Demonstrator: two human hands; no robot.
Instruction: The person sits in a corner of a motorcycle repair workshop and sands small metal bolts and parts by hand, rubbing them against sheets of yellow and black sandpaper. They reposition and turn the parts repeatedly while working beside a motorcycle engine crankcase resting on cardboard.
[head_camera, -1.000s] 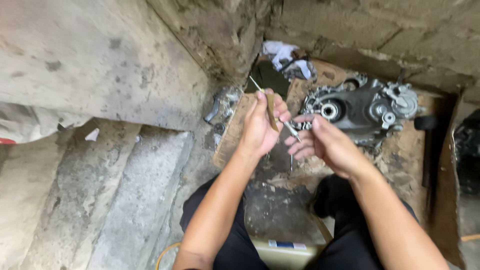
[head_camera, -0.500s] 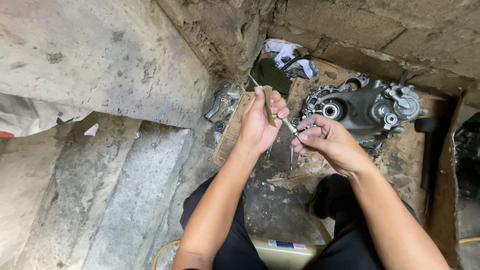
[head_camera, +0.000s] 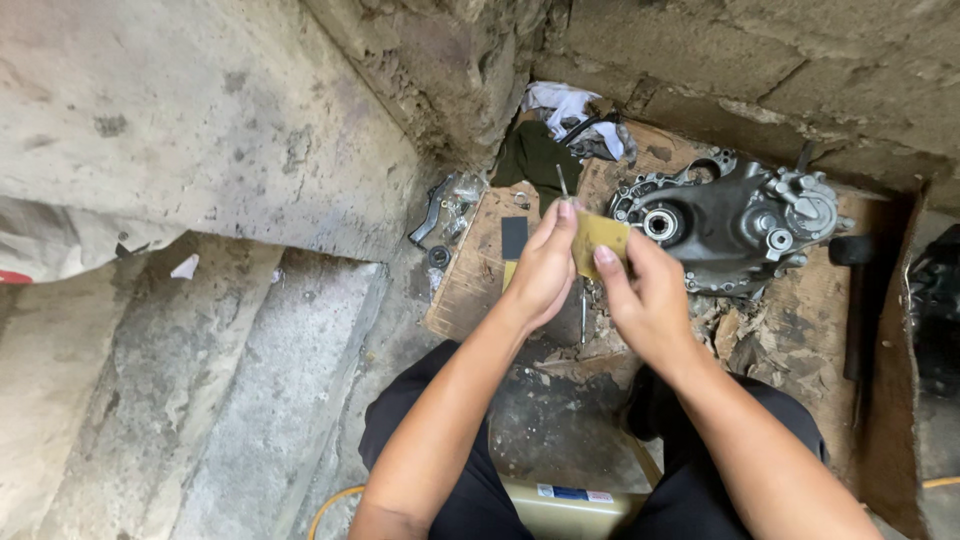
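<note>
My left hand (head_camera: 543, 265) grips a thin metal rod-like tool (head_camera: 563, 182) whose tip sticks up above the fingers and whose lower end (head_camera: 583, 310) hangs below the palm. A small tan piece of abrasive paper (head_camera: 598, 240) is wrapped against the tool, pinched between my left fingers and my right hand (head_camera: 640, 295). Both hands hover above a worn wooden board (head_camera: 480, 270). A grey metal engine casing (head_camera: 735, 225) with a bearing hole lies just right of my hands.
Concrete steps (head_camera: 200, 400) rise on the left and a rough stone wall (head_camera: 700, 60) closes the back. Rags (head_camera: 565, 110) and a dark cloth lie behind the board. Small metal parts (head_camera: 445, 215) sit by its left edge. A black rectangular piece (head_camera: 513, 237) rests on the board.
The hands came closer together; the tool now stands more upright. My right hand now holds the tan paper against it, where before it pinched the tool's lower end.
</note>
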